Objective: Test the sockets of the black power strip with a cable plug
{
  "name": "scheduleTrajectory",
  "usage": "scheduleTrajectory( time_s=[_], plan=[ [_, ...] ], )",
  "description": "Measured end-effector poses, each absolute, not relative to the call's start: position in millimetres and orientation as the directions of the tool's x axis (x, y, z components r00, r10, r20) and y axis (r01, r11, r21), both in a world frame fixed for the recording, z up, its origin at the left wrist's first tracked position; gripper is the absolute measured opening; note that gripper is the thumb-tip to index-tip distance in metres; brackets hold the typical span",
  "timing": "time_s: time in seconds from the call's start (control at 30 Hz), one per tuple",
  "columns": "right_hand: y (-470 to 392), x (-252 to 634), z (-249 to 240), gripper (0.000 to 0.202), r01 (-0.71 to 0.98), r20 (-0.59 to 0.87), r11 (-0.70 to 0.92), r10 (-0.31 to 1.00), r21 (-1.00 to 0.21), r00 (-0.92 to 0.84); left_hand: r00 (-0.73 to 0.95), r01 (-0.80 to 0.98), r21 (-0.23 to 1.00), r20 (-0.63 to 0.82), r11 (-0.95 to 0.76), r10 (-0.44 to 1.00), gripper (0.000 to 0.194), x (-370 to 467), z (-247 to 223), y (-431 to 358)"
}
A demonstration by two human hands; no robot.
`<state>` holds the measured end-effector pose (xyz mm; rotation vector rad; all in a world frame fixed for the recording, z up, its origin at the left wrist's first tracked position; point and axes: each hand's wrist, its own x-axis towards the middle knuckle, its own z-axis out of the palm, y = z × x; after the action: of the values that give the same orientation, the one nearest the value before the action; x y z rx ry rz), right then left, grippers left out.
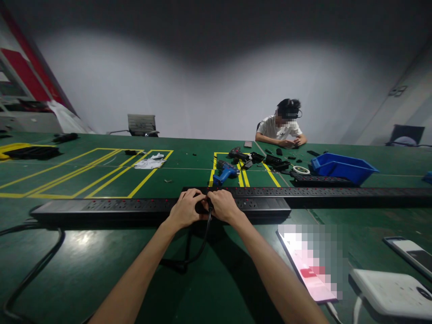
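A long black power strip [131, 206] with rows of sockets and small red parts lies across the green table in front of me. My left hand [187, 208] is closed over the strip near its middle, fingers on top and thumb toward the other hand. Beside it, my right hand [223, 205] grips the plug end of a black power cable [206, 234] against the strip's socket face. The plug is mostly hidden by my fingers, so I cannot tell how deep it sits. From there the cable hangs down in a loop onto the table.
A second strip [337, 192] lies just behind, reaching right. Beyond are a blue cordless drill [225, 172], black parts, a tape roll [301, 170] and a blue bin [342, 167]. A pink-edged phone [315, 281] and white power bank [393, 290] lie front right. A person sits opposite.
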<state>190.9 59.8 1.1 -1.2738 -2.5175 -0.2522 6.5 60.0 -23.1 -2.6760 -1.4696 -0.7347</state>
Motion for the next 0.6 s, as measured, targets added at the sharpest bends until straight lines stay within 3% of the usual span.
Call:
scheduleTrajectory(
  time_s=[0.17,0.6],
  plan=[
    [61.7,191.5,0.1,0.021,0.816,0.332,0.578,0.771,-0.004,-0.544,0.451,0.795,0.226,0.401,-0.563,0.797,0.044,6.0,-24.0,60.4],
    [60.7,192.4,-3.8,0.025,0.796,0.36,0.605,0.746,-0.012,-0.561,0.445,0.795,0.238,0.395,-0.557,0.804,0.057,5.3,-25.3,62.1]
  ],
)
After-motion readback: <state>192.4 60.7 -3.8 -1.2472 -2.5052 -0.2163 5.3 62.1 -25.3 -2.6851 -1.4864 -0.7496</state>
